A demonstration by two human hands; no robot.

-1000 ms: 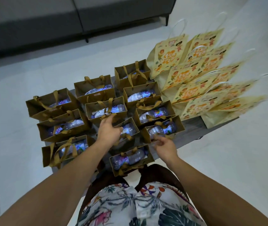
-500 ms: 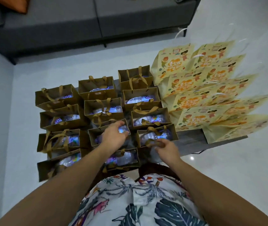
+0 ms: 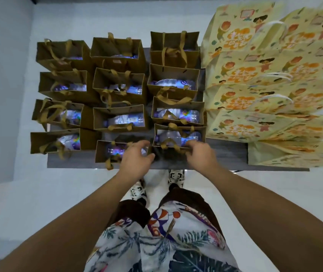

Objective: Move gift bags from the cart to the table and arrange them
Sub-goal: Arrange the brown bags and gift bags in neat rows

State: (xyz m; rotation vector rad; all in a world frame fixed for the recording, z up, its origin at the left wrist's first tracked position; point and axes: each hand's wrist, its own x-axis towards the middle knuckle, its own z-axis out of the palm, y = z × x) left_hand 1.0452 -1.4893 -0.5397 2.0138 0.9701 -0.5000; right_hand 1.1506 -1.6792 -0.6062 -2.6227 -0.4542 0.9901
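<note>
Brown paper gift bags (image 3: 117,122) stand in three columns on a low grey surface (image 3: 225,154), each with a water bottle (image 3: 173,83) lying inside and gold ribbon handles flopped over the mouth. To their right, large yellow bags (image 3: 255,91) lean overlapped in a fan.

The left hand (image 3: 136,159) is at the right end of the nearest middle bag (image 3: 109,153), fingers curled loosely over its rim; whether that grip actually pinches the paper or a ribbon I cannot tell. The right hand (image 3: 200,154) reaches to the near wall of the nearest right bag (image 3: 178,137), its fingers bent onto the rim beside the ribbon; again the hold is not clear.

Each bag probably has some weight from the bottle, and the load will likely roll and tip it if lifted by one side. The paper walls look stiff but crease easily; the ribbons are soft and limp. Taking both handles together above the middle seems safest, or nudging the bag by its base.

Room is tight: the bags stand nearly touching, and those in the left column overhang the left edge. The near strip in front of the right column is bare, so that is where a bag could be slid without knocking its neighbours. The near edge is just under both hands.
</note>
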